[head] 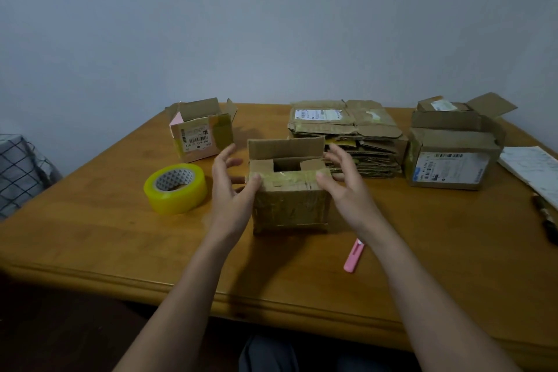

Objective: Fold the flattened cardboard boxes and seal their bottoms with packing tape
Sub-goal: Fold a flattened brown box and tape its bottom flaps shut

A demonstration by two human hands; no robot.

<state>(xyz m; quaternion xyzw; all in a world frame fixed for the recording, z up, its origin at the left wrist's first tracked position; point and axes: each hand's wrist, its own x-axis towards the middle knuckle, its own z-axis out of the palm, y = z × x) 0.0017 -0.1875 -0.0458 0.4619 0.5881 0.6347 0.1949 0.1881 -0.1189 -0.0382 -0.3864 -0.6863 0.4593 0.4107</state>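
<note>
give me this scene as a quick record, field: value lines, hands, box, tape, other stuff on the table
left hand: open, thumb on box's left top corner
right hand: open, thumb at box's right top corner
box: upright on table, side flaps in, far flap up
tape roll: flat, left of box
pink cutter: near side, right of box
flattened stack: behind box
folded boxes: far left, far right

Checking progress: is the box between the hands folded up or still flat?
Folded up. The box stands on the table as a cuboid, far flap raised, side flaps folded in, a dark opening between them.
</note>
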